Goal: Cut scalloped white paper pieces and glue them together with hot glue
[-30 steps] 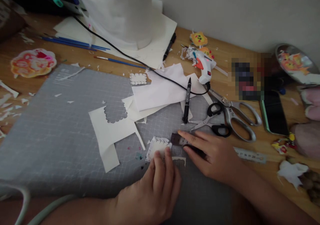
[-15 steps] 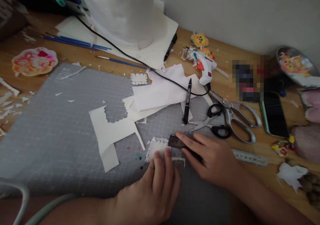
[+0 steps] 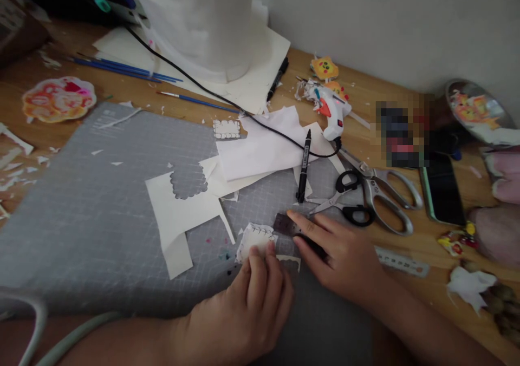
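Note:
My left hand (image 3: 260,301) has its fingertips closed on the lower edge of a small white padded piece (image 3: 255,237). Black stitch-like lines run along that piece's top, and it lies on the grey cutting mat (image 3: 122,236). To the right, my right hand (image 3: 337,252) grips a metal ruler (image 3: 402,261) between thumb and fingers. The ruler's left end looks dark, stands beside the padded piece, and its middle is hidden under the hand. A thin scalloped paper scrap (image 3: 290,260) lies between my hands.
Cut cream paper (image 3: 182,214), white fabric (image 3: 260,155) and a scalloped rectangle (image 3: 226,129) lie ahead. Black-handled scissors (image 3: 345,201), metal scissors (image 3: 385,193), a black marker (image 3: 304,165), a glue gun (image 3: 333,117) and a phone (image 3: 442,190) stand right. A white roll (image 3: 195,25) is behind.
The ruler has turned slightly in my right hand's grip: its dark left end sits a little higher, its right end lower. My left hand stays on the padded piece.

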Available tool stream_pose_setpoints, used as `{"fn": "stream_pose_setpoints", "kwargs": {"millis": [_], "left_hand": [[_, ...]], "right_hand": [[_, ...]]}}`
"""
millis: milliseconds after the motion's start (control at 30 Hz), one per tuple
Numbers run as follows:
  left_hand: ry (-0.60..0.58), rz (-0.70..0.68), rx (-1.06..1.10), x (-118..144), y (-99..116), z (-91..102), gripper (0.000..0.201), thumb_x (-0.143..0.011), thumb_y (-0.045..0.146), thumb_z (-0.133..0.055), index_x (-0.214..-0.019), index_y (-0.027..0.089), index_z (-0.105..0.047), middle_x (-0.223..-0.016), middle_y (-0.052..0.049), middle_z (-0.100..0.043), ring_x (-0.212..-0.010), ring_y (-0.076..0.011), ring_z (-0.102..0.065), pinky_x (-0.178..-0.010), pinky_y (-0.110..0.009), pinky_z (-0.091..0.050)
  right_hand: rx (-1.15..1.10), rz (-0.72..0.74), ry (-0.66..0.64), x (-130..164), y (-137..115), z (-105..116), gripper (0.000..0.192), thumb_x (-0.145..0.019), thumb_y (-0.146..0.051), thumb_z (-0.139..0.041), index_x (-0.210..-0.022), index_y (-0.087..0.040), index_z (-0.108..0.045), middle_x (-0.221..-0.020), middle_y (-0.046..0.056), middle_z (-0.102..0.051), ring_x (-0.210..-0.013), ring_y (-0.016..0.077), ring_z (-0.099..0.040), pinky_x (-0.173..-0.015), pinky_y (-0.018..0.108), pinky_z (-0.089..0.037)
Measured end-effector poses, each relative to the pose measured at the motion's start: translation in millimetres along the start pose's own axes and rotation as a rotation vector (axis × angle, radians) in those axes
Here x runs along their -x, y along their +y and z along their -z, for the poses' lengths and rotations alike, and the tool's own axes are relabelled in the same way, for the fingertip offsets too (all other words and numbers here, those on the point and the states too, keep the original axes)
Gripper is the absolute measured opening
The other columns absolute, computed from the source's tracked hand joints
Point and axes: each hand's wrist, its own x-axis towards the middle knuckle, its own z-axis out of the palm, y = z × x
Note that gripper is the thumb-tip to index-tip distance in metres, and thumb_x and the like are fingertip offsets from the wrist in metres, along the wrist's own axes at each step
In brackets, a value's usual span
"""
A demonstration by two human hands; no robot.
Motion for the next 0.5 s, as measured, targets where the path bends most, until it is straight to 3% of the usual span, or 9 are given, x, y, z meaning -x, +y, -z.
{"fn": "stream_pose_setpoints", "kwargs": {"millis": [500], "left_hand": [[0.018, -0.010, 0.001, -0.9, -2.2, -1.6, 0.030, -0.083, 0.013, -0.034, -0.100, 0.003, -0.057, -0.095, -0.017, -0.068, -0.080, -0.0260, -0.065, -0.073, -0.037, -0.042]], "right_hand": [[-0.063, 0.022, 0.006, -1.4, -0.5, -1.0, 0.039, -0.087, -0.031, -0.044, -0.124, -0.022, -0.051, -0.074, 0.001, -0.059, -0.060, 0.0125, -0.055, -0.053, 0.024, -0.040]]}}
